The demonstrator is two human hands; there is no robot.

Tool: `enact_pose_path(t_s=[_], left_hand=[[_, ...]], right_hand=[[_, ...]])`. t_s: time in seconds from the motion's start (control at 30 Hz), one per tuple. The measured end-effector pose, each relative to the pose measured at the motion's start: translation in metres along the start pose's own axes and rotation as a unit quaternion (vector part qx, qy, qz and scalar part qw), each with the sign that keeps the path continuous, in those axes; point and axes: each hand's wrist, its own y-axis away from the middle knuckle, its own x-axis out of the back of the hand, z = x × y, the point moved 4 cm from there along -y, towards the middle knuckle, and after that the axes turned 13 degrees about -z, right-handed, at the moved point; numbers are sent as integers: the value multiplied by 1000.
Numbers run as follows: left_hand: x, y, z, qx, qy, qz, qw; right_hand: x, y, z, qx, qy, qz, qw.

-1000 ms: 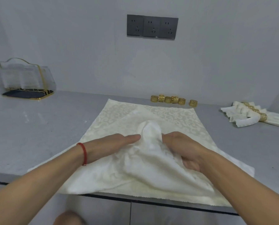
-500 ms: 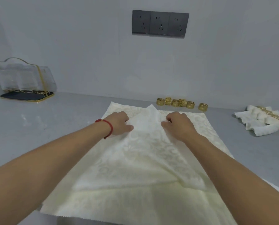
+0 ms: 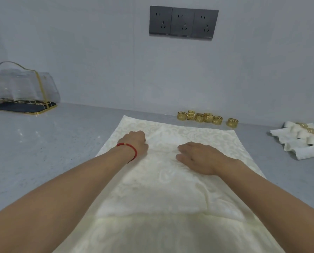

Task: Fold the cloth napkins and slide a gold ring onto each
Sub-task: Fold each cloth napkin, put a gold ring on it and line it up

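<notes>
A cream patterned cloth napkin (image 3: 163,194) lies spread on the grey counter (image 3: 48,154), with its near part folded over towards the far edge. My left hand (image 3: 135,143), red string at the wrist, rests on the folded layer at the left with fingers curled under. My right hand (image 3: 198,156) lies flat on the same layer to the right. Several gold rings (image 3: 205,118) stand in a row behind the napkin by the wall. Finished rolled napkins with gold rings (image 3: 302,139) lie at the far right.
A clear holder with gold trim on a dark base (image 3: 19,88) stands at the back left. A dark triple wall socket (image 3: 183,22) sits above the rings. Bare counter stretches to the left of the napkin.
The raised corner of the napkin has been laid down towards the far edge. Both hands went from pinching the peak to resting on the flattened layer.
</notes>
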Motion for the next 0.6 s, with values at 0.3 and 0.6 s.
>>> enact_pose_path(t_s=[0.3, 0.6], left_hand=[[-3, 86, -3, -45, -127, 121, 984], [-50, 156, -68, -11, -107, -66, 992]], right_hand=[[-6, 64, 30, -63, -71, 84, 992], [-77, 138, 77, -207, -21, 78, 975]])
